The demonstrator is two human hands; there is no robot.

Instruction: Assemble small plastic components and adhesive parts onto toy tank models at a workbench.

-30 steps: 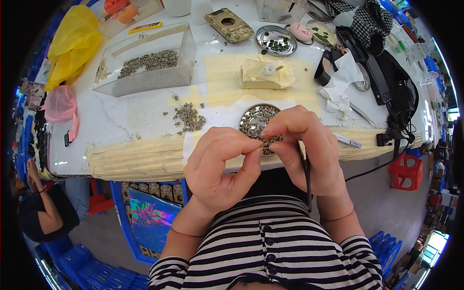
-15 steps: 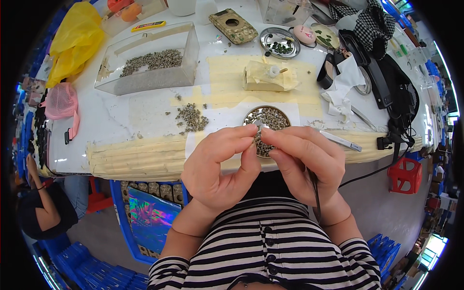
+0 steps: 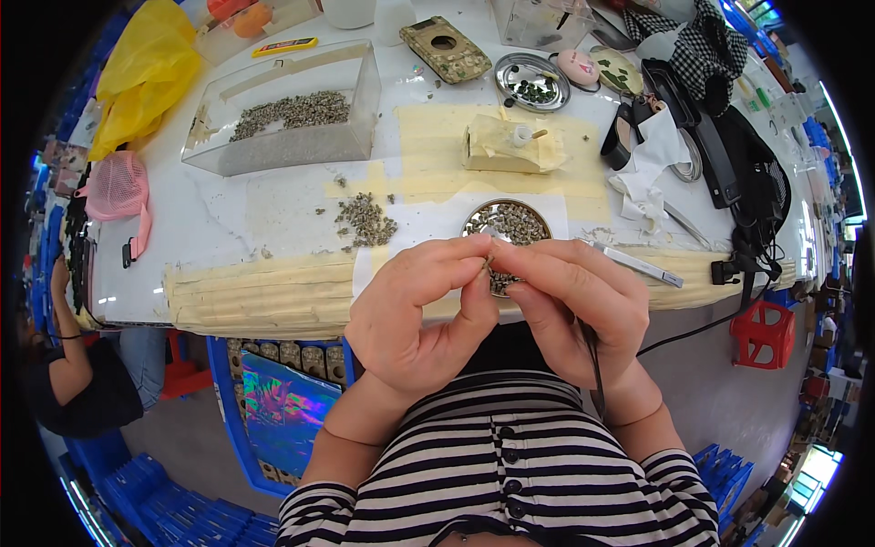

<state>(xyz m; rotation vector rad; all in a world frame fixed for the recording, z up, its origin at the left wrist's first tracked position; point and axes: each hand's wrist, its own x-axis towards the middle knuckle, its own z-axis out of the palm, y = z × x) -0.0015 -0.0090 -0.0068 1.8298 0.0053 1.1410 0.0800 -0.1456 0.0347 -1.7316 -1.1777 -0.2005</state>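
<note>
My left hand and my right hand meet at the fingertips, in front of a round metal dish of tiny grey-brown parts. Thumb and forefinger of the left are pinched on a tiny part, too small to name. The right forefinger and thumb tips come right up to it; what they grip is hidden. A slim dark strip hangs from under the right palm. To the left of the dish, a loose heap of similar parts lies on the white tabletop.
A clear box of more parts stands at the back left, a taped block behind the dish. Farther back are a camouflage case and a tray of dark green pieces. Tweezers lie right. Another person sits left.
The fingertips have shifted slightly, and the tiny part now shows more between them. The view has slid a little, and the person at the left has moved an arm.
</note>
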